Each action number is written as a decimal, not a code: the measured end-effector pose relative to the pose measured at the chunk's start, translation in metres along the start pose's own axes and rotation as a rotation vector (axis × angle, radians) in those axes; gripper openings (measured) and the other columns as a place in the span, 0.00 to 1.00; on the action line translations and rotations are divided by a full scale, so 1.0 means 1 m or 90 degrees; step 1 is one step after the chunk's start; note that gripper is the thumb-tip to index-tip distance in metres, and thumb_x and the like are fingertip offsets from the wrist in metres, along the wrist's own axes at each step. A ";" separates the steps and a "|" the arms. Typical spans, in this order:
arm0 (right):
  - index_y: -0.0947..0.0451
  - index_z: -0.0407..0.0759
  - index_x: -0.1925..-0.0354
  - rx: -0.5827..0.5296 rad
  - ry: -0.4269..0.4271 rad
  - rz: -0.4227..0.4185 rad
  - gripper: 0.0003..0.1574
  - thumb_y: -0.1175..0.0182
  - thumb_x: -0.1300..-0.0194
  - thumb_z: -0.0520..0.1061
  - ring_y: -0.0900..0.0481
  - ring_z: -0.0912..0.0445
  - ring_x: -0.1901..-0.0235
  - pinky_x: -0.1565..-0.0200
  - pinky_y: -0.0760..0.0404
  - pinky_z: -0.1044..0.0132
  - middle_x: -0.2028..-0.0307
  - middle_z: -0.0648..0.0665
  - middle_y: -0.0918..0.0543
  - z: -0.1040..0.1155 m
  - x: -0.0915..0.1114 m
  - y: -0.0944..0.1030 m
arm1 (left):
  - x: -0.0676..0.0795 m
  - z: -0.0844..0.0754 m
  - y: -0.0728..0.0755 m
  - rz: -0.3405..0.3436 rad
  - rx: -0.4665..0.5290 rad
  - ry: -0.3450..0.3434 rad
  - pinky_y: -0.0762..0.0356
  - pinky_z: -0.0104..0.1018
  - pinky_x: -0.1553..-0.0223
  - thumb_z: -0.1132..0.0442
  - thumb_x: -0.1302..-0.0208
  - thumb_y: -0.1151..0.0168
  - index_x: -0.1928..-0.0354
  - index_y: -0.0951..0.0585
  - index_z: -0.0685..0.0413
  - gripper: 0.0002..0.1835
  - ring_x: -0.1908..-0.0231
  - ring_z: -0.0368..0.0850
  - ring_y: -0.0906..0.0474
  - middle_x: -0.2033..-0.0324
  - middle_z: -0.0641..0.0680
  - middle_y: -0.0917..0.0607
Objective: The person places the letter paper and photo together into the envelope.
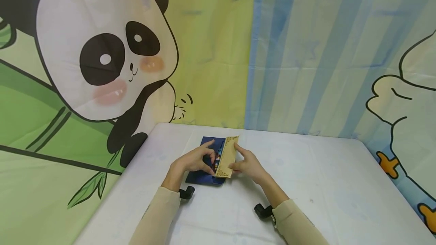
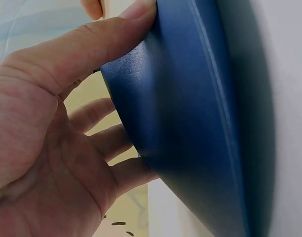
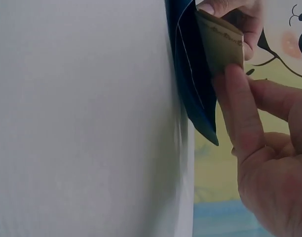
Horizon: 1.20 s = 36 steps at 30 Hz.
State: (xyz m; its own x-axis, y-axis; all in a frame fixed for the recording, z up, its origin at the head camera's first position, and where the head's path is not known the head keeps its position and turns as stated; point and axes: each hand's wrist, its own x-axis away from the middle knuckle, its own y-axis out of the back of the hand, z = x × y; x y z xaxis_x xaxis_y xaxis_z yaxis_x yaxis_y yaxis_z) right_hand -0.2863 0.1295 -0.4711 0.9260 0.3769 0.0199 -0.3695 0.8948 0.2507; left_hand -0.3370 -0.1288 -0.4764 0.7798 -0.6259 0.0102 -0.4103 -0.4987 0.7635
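Note:
A dark blue folder (image 1: 201, 177) with a colourful printed picture lies on the table, its edge lifted off the surface in the left wrist view. Tilted over its right part stands a cream card (image 1: 227, 158) with brown ornament in its corners; whether it is joined to the folder I cannot tell. My left hand (image 1: 197, 158) holds the folder, the thumb (image 2: 126, 29) on its blue face and the other fingers along the edge behind. With thumb and fingers, my right hand (image 1: 250, 166) grips the cream card by its right edge. A gap between blue layers shows in the right wrist view.
Both items are on a white-covered table (image 1: 306, 184). Behind it hangs a printed cloth (image 1: 211, 48) with a panda and stripes. A black wrist device (image 1: 186, 193) sits on the left wrist, another (image 1: 263, 211) on the right.

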 end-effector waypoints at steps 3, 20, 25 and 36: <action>0.57 0.51 0.24 0.007 -0.004 -0.011 0.57 0.34 0.41 0.37 0.16 0.38 0.66 0.59 0.19 0.47 0.51 0.30 0.20 -0.008 -0.005 -0.003 | 0.000 0.000 0.001 0.002 0.004 0.003 0.46 0.62 0.36 0.51 0.59 0.20 0.67 0.21 0.49 0.21 0.28 0.61 0.54 0.25 0.52 0.54; 0.54 0.41 0.25 0.055 -0.005 0.007 0.57 0.31 0.42 0.41 0.14 0.49 0.68 0.62 0.19 0.61 0.55 0.36 0.18 -0.014 -0.008 -0.018 | -0.001 0.001 0.000 0.006 0.004 0.008 0.46 0.61 0.35 0.55 0.58 0.20 0.68 0.21 0.47 0.18 0.28 0.59 0.55 0.25 0.51 0.53; 0.55 0.40 0.25 0.046 -0.008 0.017 0.57 0.32 0.42 0.40 0.14 0.47 0.69 0.63 0.18 0.56 0.62 0.35 0.15 -0.013 -0.008 -0.020 | -0.002 0.002 0.000 0.006 0.000 0.005 0.46 0.61 0.35 0.54 0.58 0.21 0.68 0.21 0.47 0.18 0.28 0.59 0.55 0.25 0.52 0.53; 0.56 0.42 0.25 0.023 -0.025 0.045 0.56 0.33 0.40 0.40 0.15 0.42 0.71 0.65 0.17 0.52 0.67 0.38 0.14 -0.016 -0.016 -0.025 | -0.003 0.002 0.000 0.009 -0.003 -0.001 0.46 0.61 0.35 0.55 0.57 0.21 0.66 0.20 0.48 0.18 0.28 0.59 0.54 0.25 0.53 0.53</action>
State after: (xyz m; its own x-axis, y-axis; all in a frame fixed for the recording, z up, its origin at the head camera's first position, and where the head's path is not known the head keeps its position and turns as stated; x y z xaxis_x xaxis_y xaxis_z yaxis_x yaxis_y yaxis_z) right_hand -0.2935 0.1050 -0.4928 0.9004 0.4284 0.0758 -0.4314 0.8570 0.2817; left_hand -0.3401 -0.1287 -0.4778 0.7733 -0.6337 0.0194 -0.4186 -0.4874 0.7663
